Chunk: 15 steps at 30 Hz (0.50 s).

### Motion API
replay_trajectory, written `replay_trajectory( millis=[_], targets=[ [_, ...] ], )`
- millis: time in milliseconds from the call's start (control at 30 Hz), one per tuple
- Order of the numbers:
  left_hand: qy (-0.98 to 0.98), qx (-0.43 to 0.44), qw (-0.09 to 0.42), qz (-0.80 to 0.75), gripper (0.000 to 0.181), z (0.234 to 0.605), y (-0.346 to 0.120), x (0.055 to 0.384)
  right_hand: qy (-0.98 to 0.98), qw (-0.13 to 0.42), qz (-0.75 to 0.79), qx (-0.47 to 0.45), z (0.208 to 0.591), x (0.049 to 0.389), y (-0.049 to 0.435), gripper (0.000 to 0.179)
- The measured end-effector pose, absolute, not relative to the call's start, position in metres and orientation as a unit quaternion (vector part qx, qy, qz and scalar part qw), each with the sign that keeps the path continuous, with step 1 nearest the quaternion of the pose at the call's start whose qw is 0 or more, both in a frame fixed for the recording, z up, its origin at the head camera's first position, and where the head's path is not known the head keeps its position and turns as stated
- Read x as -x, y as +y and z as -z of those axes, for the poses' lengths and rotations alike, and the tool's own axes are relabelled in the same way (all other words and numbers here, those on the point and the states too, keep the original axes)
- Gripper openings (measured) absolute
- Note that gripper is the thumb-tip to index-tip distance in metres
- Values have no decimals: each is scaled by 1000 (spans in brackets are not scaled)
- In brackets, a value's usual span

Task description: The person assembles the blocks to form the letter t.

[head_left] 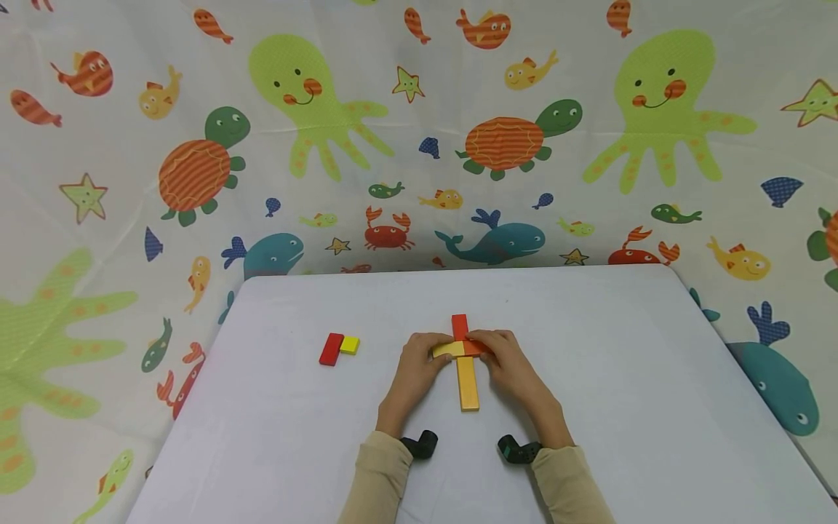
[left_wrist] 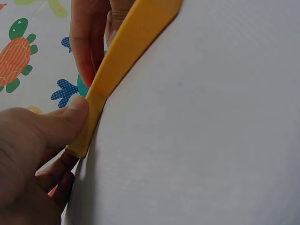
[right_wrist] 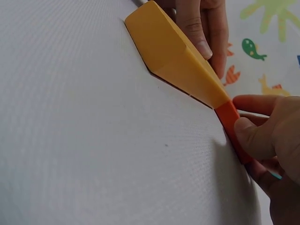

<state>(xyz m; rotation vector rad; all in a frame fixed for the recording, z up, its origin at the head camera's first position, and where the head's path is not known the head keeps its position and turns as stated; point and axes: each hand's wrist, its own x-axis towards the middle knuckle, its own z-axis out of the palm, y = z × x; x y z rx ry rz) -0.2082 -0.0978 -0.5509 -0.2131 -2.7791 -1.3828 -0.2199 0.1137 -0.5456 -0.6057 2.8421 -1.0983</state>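
Several flat wooden blocks form a cross on the table. Its left arm is a yellow block point(head_left: 448, 349), which my left hand point(head_left: 417, 364) pinches between thumb and fingers; in the left wrist view the thumb lies along that block point(left_wrist: 95, 112). My right hand point(head_left: 513, 364) pinches the orange-red block point(head_left: 473, 348) on the right, its thumb on the near side of the block point(right_wrist: 230, 126) in the right wrist view. Above them is a red block point(head_left: 460, 326). A longer yellow block point(head_left: 468, 384) points down toward the person, untouched between the wrists.
Left of the cross, another red block point(head_left: 331, 349) leans at an angle against a small yellow block point(head_left: 350, 345). All stand on a white-covered table point(head_left: 655, 407). Behind it hangs a cloth point(head_left: 419, 153) printed with sea animals.
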Motion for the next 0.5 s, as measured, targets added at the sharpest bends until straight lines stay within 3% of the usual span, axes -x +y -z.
replay_trajectory(
  millis=[500],
  targets=[
    [-895,67,18,441,32,551,-95,209,914,31,356,192,545,220,114,47]
  ],
)
